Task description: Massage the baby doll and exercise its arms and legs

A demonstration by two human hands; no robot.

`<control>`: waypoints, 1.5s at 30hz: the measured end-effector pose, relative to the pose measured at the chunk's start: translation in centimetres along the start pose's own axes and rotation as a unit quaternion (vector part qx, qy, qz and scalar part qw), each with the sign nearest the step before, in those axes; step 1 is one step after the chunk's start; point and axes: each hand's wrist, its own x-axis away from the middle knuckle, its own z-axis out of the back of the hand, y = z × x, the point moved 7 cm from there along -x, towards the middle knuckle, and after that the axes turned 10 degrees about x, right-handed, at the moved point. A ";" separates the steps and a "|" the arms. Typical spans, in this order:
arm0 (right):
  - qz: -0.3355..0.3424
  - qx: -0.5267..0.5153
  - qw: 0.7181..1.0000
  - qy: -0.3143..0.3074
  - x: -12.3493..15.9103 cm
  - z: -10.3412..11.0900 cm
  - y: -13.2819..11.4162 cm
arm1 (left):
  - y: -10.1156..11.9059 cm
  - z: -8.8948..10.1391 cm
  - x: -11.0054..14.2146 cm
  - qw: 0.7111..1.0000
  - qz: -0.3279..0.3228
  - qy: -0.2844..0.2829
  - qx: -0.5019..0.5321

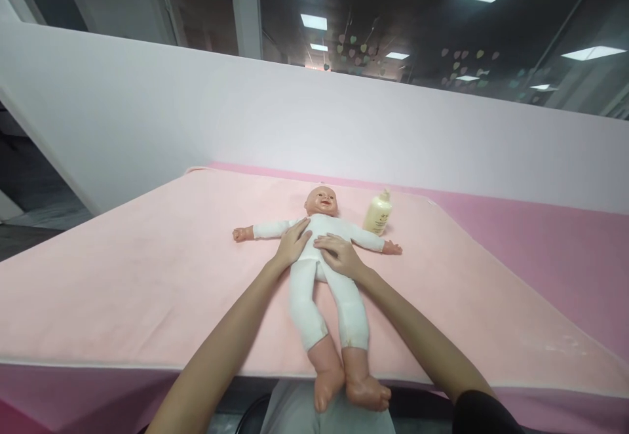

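A baby doll (327,226) with a white cloth body lies on its back, head away from me and feet reaching over the table's near edge. My left hand (293,242) rests along the left side of its torso, fingers stretched toward the chest. Flat across the belly lies my right hand (339,254), its fingers pointing left. Neither hand grips anything. Beside the doll's arm on the right stands a pale yellow pump bottle (378,214), apart from both hands.
A light pink towel (147,276) covers much of the pink table surface (555,250). Behind it rises a white partition (304,119) with dark glass above. My lap (299,414) is just under the near edge.
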 end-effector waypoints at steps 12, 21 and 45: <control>-0.176 0.085 0.977 -0.085 -0.5 -0.9 3.3 | 0.3 0.1 0.0 1.000 -0.002 0.015 0.021; -0.232 -0.071 0.967 0.071 0.7 -0.3 8.0 | 0.1 0.1 0.0 1.000 -0.005 0.018 0.021; -0.242 -0.149 0.944 0.166 1.7 0.1 9.5 | 5.8 -3.6 2.1 0.956 -0.053 -0.241 -0.160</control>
